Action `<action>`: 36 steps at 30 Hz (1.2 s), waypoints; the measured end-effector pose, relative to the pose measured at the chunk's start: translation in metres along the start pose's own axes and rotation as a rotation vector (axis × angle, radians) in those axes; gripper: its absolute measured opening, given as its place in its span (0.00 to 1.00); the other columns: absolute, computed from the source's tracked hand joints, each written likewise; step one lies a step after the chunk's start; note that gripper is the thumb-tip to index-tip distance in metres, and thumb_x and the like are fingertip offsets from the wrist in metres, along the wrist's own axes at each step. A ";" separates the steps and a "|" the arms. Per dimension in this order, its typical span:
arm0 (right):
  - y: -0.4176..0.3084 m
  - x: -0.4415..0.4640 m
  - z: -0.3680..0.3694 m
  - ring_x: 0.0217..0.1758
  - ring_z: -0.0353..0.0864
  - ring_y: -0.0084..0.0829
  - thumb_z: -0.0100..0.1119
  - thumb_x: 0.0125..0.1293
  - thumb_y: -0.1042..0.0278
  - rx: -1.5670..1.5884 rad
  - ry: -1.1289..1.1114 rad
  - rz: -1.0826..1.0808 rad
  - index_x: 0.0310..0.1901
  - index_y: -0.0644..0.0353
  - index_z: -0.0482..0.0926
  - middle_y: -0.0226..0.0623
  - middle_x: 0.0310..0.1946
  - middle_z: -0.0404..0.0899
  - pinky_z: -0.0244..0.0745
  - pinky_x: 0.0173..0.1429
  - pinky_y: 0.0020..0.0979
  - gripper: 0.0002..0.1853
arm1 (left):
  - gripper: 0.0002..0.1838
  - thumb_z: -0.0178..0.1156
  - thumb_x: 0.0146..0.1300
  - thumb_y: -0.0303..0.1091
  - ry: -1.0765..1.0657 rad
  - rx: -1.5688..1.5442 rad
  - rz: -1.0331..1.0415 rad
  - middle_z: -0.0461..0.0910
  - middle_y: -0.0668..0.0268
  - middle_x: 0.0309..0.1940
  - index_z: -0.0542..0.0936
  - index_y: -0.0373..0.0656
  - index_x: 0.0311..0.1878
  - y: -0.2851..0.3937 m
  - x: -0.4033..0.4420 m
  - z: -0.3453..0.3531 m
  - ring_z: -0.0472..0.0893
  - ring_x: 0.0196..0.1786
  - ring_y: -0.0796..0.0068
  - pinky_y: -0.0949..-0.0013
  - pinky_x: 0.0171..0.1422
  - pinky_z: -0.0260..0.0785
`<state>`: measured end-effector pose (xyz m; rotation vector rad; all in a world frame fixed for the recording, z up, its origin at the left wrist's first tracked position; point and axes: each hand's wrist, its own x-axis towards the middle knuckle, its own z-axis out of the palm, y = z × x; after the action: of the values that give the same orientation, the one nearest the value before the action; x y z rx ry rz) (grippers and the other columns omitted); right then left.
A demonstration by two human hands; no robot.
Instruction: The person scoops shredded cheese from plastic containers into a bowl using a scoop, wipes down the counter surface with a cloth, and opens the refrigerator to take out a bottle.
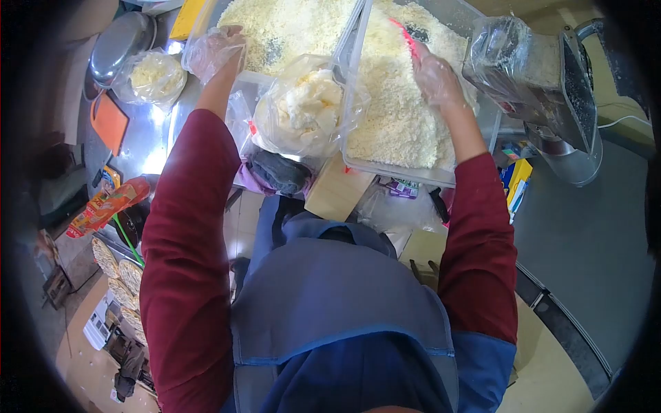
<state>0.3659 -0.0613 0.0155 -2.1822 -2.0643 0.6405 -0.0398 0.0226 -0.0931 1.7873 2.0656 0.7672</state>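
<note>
Head view shows two clear tubs of pale crumbs. Under the right hand [438, 77], the right tub [403, 173] holds crumbs [392, 117] heaped thickest below the fingers, with a barer patch just above them. These gloved fingers are closed around a pink-red tool [412, 48], whose slim length reaches up and left from them over the crumbs. At the left tub [204, 19], the left hand [215, 54] is at the near-left corner, its gloved fingers loosely bent; whether they grip the rim, I cannot tell. Right of and below those fingers, a clear bag [270, 134] holds a lumpy, creamy mass [306, 107]; to their left sits a smaller bag [148, 77] of pale contents.

The crumbs look dry, fine and creamy-white.
</note>
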 end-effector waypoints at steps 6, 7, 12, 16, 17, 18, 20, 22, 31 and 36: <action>-0.004 -0.109 -0.030 0.25 0.78 0.45 0.48 0.62 0.71 -0.389 0.258 -0.059 0.69 0.57 0.60 0.46 0.22 0.78 0.74 0.32 0.45 0.31 | 0.17 0.57 0.55 0.45 -0.026 0.169 -0.045 0.84 0.66 0.45 0.84 0.58 0.48 0.051 -0.020 -0.038 0.82 0.49 0.65 0.63 0.55 0.71; -0.003 -0.126 -0.035 0.25 0.78 0.44 0.49 0.61 0.72 -0.443 0.219 0.012 0.70 0.57 0.60 0.45 0.22 0.78 0.74 0.32 0.45 0.32 | 0.17 0.57 0.56 0.46 -0.036 0.190 -0.058 0.84 0.66 0.45 0.84 0.58 0.48 0.055 -0.021 -0.040 0.82 0.49 0.65 0.63 0.55 0.71; 0.007 -0.178 -0.040 0.28 0.79 0.48 0.48 0.66 0.69 -0.510 0.068 -0.068 0.69 0.53 0.61 0.52 0.23 0.77 0.71 0.33 0.48 0.29 | 0.18 0.56 0.56 0.45 -0.025 0.048 -0.059 0.84 0.66 0.46 0.84 0.58 0.49 0.026 -0.012 -0.016 0.82 0.49 0.65 0.63 0.56 0.70; -0.020 -0.177 -0.051 0.30 0.79 0.50 0.48 0.67 0.68 -0.454 0.094 0.055 0.67 0.51 0.64 0.53 0.25 0.77 0.71 0.36 0.49 0.26 | 0.18 0.56 0.55 0.45 -0.047 0.163 -0.058 0.83 0.66 0.47 0.84 0.58 0.49 0.053 -0.023 -0.038 0.82 0.49 0.64 0.62 0.56 0.70; -0.025 -0.171 -0.053 0.30 0.78 0.50 0.48 0.68 0.68 -0.346 0.159 0.083 0.67 0.51 0.65 0.53 0.25 0.77 0.70 0.37 0.50 0.25 | 0.18 0.56 0.55 0.45 -0.049 0.164 -0.056 0.83 0.66 0.47 0.84 0.58 0.49 0.050 -0.022 -0.036 0.82 0.49 0.64 0.62 0.56 0.70; -0.028 -0.164 -0.047 0.30 0.78 0.50 0.48 0.68 0.68 -0.346 0.159 0.088 0.67 0.51 0.65 0.53 0.25 0.77 0.70 0.37 0.50 0.25 | 0.18 0.56 0.55 0.45 -0.044 0.136 -0.052 0.83 0.66 0.48 0.84 0.58 0.49 0.045 -0.020 -0.033 0.82 0.49 0.65 0.61 0.56 0.70; -0.031 -0.151 -0.033 0.30 0.78 0.52 0.48 0.68 0.67 -0.214 0.070 -0.017 0.67 0.52 0.64 0.54 0.25 0.76 0.70 0.38 0.50 0.25 | 0.19 0.56 0.55 0.45 -0.036 0.112 -0.045 0.83 0.66 0.48 0.84 0.58 0.49 0.047 -0.019 -0.033 0.82 0.50 0.65 0.61 0.56 0.70; -0.014 -0.158 -0.023 0.30 0.78 0.51 0.50 0.64 0.69 -0.202 0.163 -0.196 0.67 0.57 0.64 0.52 0.24 0.76 0.71 0.36 0.48 0.27 | 0.19 0.56 0.55 0.45 -0.093 0.197 -0.105 0.83 0.66 0.48 0.84 0.58 0.49 0.055 -0.022 -0.042 0.82 0.50 0.65 0.61 0.56 0.71; 0.020 -0.184 -0.018 0.40 0.80 0.45 0.52 0.65 0.64 -0.635 0.173 -0.010 0.50 0.61 0.77 0.45 0.34 0.79 0.74 0.42 0.43 0.16 | 0.18 0.56 0.55 0.45 -0.034 0.013 -0.059 0.84 0.65 0.45 0.84 0.58 0.49 0.010 -0.003 -0.008 0.82 0.49 0.63 0.61 0.55 0.71; -0.029 -0.160 -0.044 0.42 0.80 0.43 0.57 0.62 0.65 -0.420 0.421 -0.087 0.48 0.58 0.79 0.45 0.39 0.80 0.74 0.47 0.41 0.14 | 0.18 0.56 0.56 0.44 -0.026 -0.083 -0.055 0.84 0.65 0.45 0.84 0.57 0.49 0.000 0.001 0.000 0.82 0.49 0.64 0.62 0.55 0.71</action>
<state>0.3521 -0.2037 0.1055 -2.1513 -2.1759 -0.2720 -0.0395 0.0235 -0.0931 1.6807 2.0269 0.7977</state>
